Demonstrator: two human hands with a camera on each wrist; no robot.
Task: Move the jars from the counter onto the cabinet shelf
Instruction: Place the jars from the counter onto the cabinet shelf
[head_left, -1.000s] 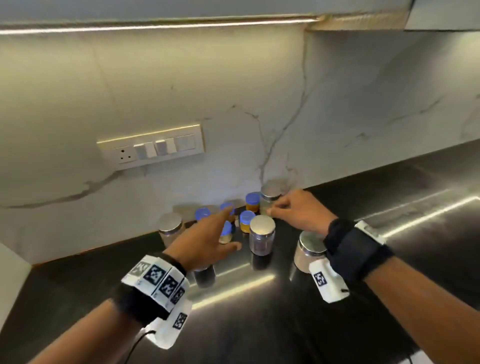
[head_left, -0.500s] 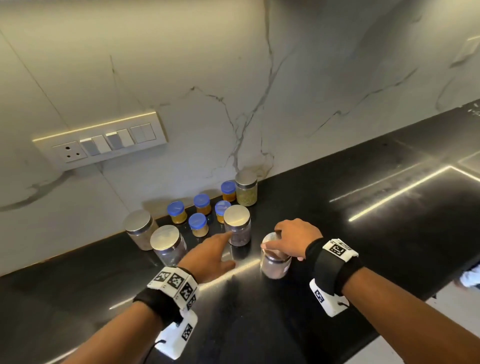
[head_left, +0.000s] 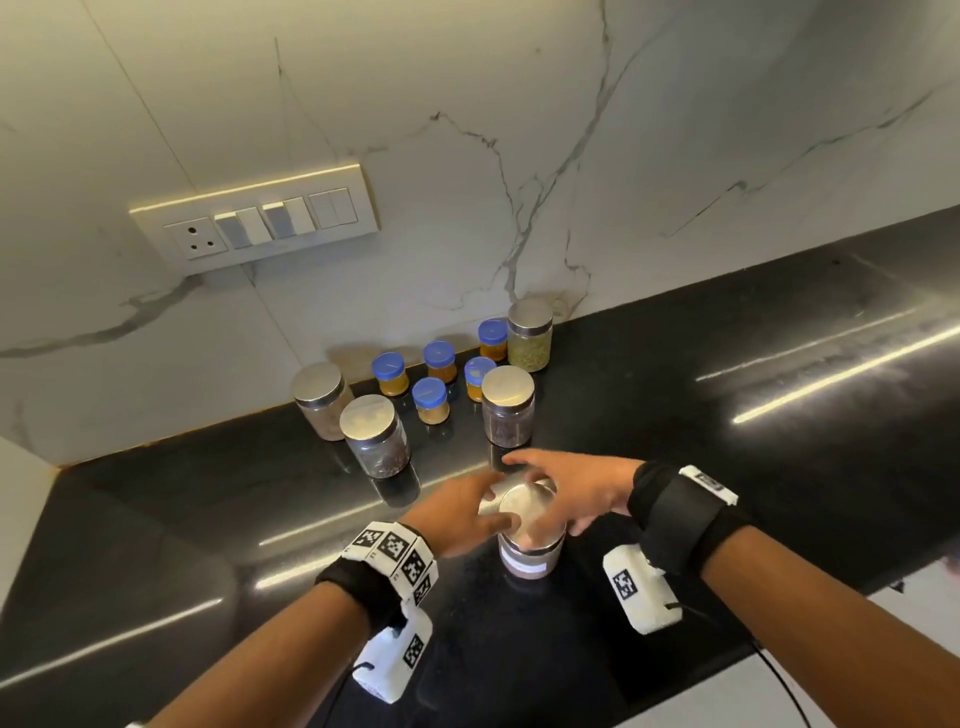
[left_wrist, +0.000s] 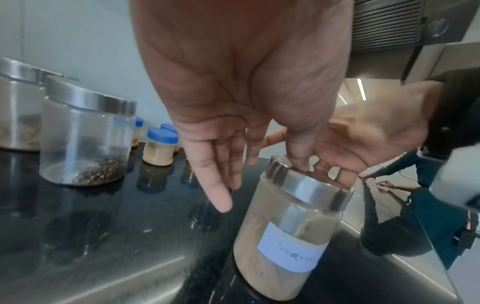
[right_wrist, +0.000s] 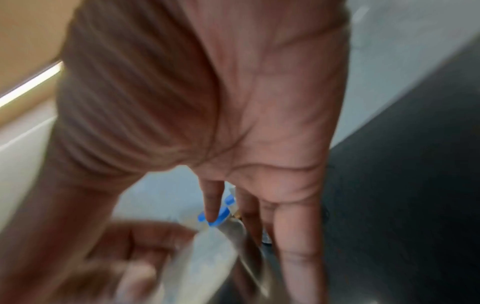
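Black counter (head_left: 779, 415), marble wall behind it, switch plate (head_left: 254, 223) on the wall at left.

Back edge of the counter, left to right: steel-lidded jar (head_left: 319, 400) against the wall; a second steel-lidded jar (head_left: 375, 435) just in front of it, dark bits at its bottom; five small blue-capped jars (head_left: 430, 400) in a loose cluster; a steel-lidded jar of dark contents (head_left: 508, 406) just right of the cluster; a steel-lidded jar of greenish contents (head_left: 530, 335) nearest the wall.

Toward the front edge, apart from that group: the labelled jar (head_left: 530, 540), tan powder inside, white handwritten label, steel lid. It looks tilted in the left wrist view; whether its base rests on the counter, cannot tell.

Left hand (head_left: 452, 514): thumb on the near rim of the lid, fingers at the lid's left side, index finger extended straight; holding the lid.

Right hand (head_left: 576, 493): fingers spread over the lid from the right, tips on its rim. Right wrist view blurred; grip there unclear.
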